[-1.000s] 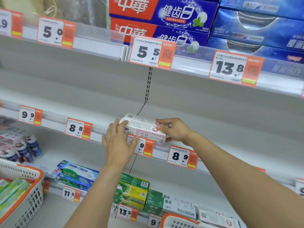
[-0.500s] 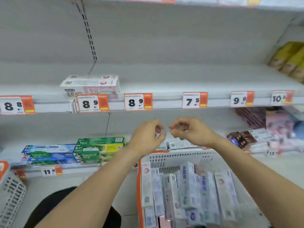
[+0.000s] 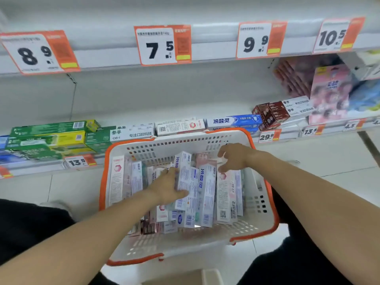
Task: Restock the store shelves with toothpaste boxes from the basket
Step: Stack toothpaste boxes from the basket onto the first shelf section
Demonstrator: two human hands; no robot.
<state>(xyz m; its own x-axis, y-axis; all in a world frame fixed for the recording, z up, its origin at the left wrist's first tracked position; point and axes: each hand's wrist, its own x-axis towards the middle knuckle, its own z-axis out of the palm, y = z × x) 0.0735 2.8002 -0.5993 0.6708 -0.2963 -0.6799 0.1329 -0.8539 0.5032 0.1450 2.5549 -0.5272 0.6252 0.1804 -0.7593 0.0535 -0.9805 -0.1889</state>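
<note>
Many toothpaste boxes [image 3: 206, 194], mostly white with blue or pink print, stand packed in the basket [image 3: 265, 219]. Inside it, the left hand [image 3: 167, 187] grips a white box [image 3: 183, 179] with blue characters; the right hand [image 3: 234, 156] hovers above the boxes, fingers spread and loosely curled. Beyond the basket, a blue box [image 3: 233, 122] reads 冷酸灵; higher price tags [image 3: 162, 45] read 8.9, 7.5, 9.9, 10.5.
</note>
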